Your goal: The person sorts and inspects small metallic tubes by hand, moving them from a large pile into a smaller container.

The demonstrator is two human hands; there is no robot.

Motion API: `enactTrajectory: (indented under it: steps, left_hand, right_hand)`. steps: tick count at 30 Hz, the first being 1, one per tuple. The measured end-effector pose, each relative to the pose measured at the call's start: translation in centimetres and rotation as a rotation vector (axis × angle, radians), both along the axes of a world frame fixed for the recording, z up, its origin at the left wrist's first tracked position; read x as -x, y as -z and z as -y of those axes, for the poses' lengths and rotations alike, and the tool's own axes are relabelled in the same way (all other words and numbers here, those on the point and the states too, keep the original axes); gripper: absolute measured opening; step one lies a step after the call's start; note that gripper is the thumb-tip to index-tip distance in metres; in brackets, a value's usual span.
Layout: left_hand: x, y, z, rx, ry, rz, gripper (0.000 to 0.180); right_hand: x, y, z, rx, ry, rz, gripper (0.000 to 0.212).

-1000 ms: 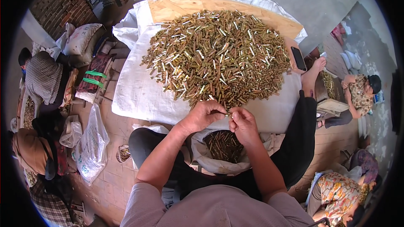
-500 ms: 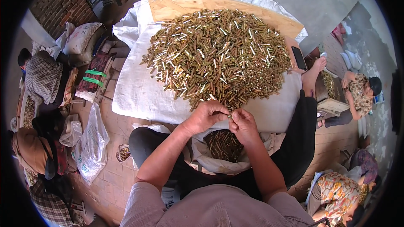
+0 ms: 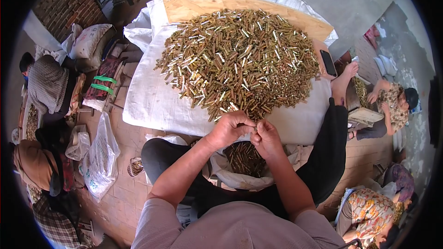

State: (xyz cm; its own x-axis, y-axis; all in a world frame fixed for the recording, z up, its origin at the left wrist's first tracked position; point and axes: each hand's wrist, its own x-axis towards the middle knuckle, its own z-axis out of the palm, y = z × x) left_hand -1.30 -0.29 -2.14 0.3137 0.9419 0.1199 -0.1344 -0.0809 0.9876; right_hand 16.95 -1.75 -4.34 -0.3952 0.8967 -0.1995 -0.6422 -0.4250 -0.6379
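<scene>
A broad heap of small brass-coloured metal tubes [image 3: 240, 60] covers a table spread with white woven sheeting [image 3: 147, 103]. At the heap's near edge my left hand [image 3: 228, 129] and my right hand [image 3: 267, 139] meet, thumbs and fingertips pinched together. Between them is a tiny metal piece [image 3: 254, 129], mostly hidden by the fingers; its exact kind is too small to make out. Below the hands, between my knees, a white sack [image 3: 226, 175] stands with its mouth wide, holding many darker brass-coloured pieces [image 3: 244, 159].
A wooden board [image 3: 203, 3] borders the heap's far side. At the table's right edge lies a dark phone [image 3: 328, 63]. Filled sacks [image 3: 90, 41] and a clear plastic bag [image 3: 100, 161] are on the left. Several people sit working on both sides, one in a patterned shirt [image 3: 394, 103].
Both hands stay pinched together at almost the same spot, with small shifts of the fingers. The co-worker at the right has moved their arms.
</scene>
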Motion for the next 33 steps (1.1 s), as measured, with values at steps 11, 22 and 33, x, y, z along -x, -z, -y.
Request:
enactTrajectory:
  steps: [11, 22, 33]
  left_hand:
    - [5.7, -3.3, -1.1, -0.34, -0.058, -0.613, 0.015]
    - [4.5, -0.8, 0.5, -0.439, 0.038, -1.287, 0.012]
    - [5.6, -1.7, 0.2, -0.439, 0.003, -0.877, 0.009]
  right_hand:
    - [-2.9, -3.2, -1.3, -0.26, -0.456, 0.784, 0.014]
    - [-0.1, 0.5, -0.6, -1.077, 0.068, 1.599, 0.013]
    - [0.2, 0.1, -0.4, -1.105, 0.067, 1.636, 0.007]
